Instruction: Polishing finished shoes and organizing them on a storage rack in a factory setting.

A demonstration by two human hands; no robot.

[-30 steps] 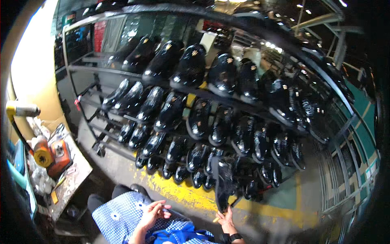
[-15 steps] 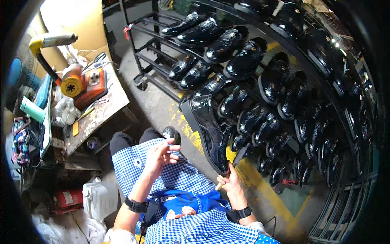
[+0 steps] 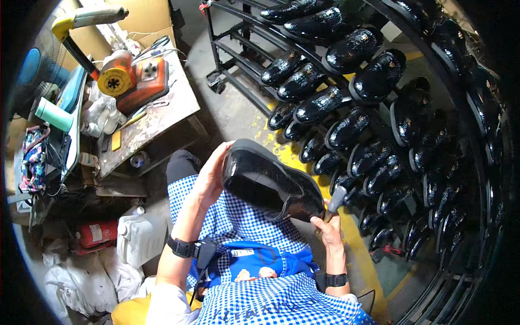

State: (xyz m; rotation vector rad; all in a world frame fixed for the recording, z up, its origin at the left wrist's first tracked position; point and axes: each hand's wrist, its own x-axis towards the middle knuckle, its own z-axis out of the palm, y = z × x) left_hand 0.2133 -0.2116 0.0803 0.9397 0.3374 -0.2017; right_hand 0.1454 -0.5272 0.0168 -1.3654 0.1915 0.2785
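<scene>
A glossy black shoe (image 3: 271, 176) is held over my lap, its toe to the left and its heel to the right. My left hand (image 3: 210, 176) wraps round the toe end, with the fingers partly hidden behind it. At the heel, my right hand (image 3: 329, 232) grips the shoe with the thumb on the near side. The same hand also has a slim tool with a grey end (image 3: 337, 198) pointing up past the heel; its kind is unclear. Below the shoe, a blue checked apron (image 3: 238, 216) covers my lap.
Black metal racks (image 3: 238, 73) hold rows of glossy black shoes (image 3: 355, 50) ahead and to the right. On the left, a worktable (image 3: 165, 100) bears an orange machine (image 3: 143, 84). A white jerrycan (image 3: 142, 238) stands on the floor beside me.
My left hand, earlier apart from the shoe with fingers spread, now grips its toe. The shoe has swung from upright beside the rack to nearly level over my lap. The view has shifted.
</scene>
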